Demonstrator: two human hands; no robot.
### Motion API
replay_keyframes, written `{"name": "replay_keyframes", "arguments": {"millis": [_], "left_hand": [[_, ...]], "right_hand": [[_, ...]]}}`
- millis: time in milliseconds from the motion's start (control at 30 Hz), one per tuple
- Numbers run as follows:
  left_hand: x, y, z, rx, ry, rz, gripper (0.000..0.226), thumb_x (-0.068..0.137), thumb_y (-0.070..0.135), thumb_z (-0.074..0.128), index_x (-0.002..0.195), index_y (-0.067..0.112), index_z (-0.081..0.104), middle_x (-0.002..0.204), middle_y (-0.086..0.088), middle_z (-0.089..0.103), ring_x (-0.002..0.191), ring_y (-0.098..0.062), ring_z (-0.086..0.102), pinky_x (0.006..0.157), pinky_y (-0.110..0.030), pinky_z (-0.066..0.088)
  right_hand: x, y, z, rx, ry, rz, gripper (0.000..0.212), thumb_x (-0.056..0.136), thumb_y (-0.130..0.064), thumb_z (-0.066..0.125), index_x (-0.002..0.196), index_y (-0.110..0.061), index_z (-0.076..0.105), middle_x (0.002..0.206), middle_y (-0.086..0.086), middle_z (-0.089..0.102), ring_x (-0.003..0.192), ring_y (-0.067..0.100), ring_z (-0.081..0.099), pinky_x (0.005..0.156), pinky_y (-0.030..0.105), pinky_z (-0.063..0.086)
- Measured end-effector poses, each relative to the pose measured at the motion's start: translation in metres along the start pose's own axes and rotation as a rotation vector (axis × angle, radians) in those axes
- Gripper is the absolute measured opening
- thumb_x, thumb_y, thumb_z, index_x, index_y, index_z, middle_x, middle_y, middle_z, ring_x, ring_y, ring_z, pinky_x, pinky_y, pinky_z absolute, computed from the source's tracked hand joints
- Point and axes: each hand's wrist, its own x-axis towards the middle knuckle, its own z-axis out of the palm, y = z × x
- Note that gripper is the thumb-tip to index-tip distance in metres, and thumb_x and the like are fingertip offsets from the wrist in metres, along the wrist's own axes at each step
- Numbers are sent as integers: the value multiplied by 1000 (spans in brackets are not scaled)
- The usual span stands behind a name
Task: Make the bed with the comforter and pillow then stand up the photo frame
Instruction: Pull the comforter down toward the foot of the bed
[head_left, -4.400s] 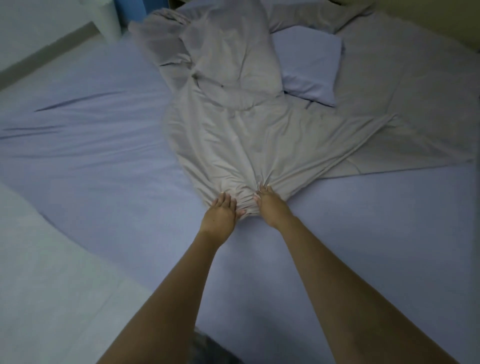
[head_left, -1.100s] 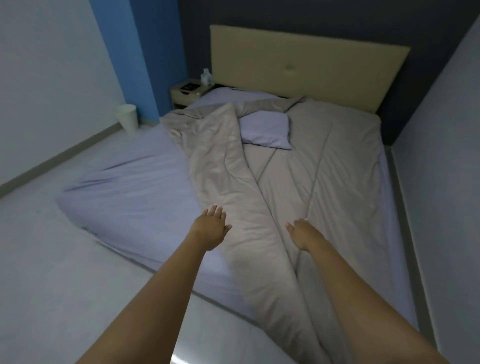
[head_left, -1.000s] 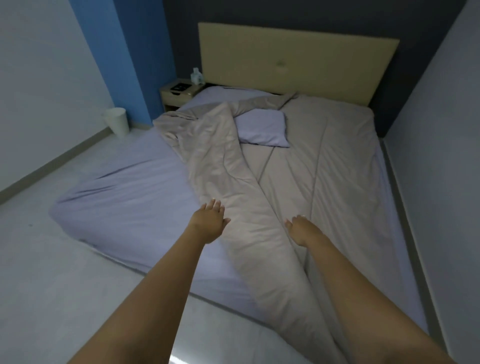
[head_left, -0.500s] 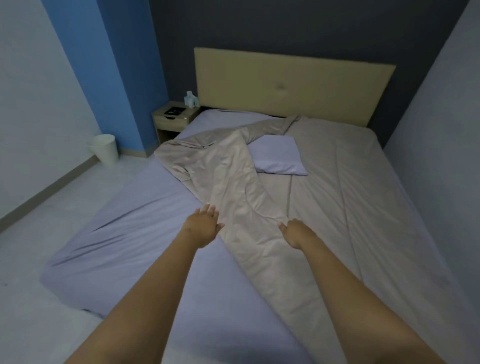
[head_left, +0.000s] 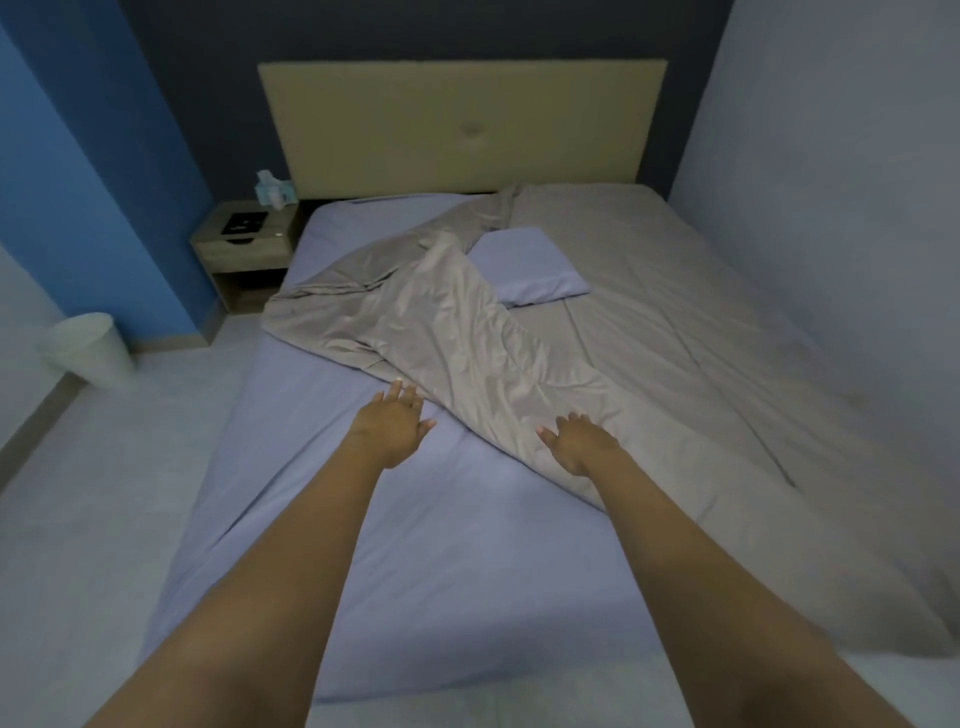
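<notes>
A beige comforter (head_left: 649, 353) covers the right half of the bed (head_left: 405, 571); its left part is folded back in a rumpled diagonal band. On top of the comforter, near the head end, lies a lilac pillow (head_left: 530, 273). My left hand (head_left: 392, 428) hovers open over the bare lilac sheet, just left of the folded edge. Over that fold itself my right hand (head_left: 579, 441) reaches with straight fingers, gripping nothing. A dark flat object, probably the photo frame (head_left: 244, 223), lies face down on the nightstand (head_left: 244, 247).
A beige headboard (head_left: 462, 124) backs the bed. A tissue box (head_left: 272, 192) stands on the nightstand at the back left. A white bin (head_left: 88, 351) sits on the floor by the blue wall. The right wall runs close along the bed.
Earlier both hands gripped the bunched comforter edge; they have let go. The view has swung to the foot of the bed, and both open hands now reach forward over the fold.
</notes>
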Motion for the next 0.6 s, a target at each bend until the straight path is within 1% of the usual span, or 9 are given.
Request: {"name": "replay_keyframes", "arguments": {"millis": [100,200,400,600], "left_hand": [[12,-24,5,-18,13,47,62,104,42,14,154,6,9,162,-9,2,150,-23,-2,121,-37,7],[17,-57,15,-24,8,79,62,104,43,14,154,8,9,162,-8,2,150,-22,-3,122,-38,6],[10,-150,30,-14,-27,89,61,104,44,13,155,10,3,162,-6,-1,150,-21,-5,122,-37,3],[-5,-248,48,34,5,187,61,104,43,13,154,10,3,162,-6,-1,150,-21,-5,122,-36,2]], "right_hand": [[8,-31,3,-1,29,38,69,101,-52,14,152,-6,12,161,11,7,148,25,8,119,39,10],[16,-71,7,-8,49,31,70,100,-53,16,152,-6,13,160,12,8,148,26,8,119,39,9],[10,-155,27,19,52,72,73,99,-56,18,151,-5,16,159,14,11,147,29,10,119,41,12],[-4,-259,56,94,113,143,78,97,-60,18,152,-6,12,160,12,8,148,28,7,119,41,12]]}}
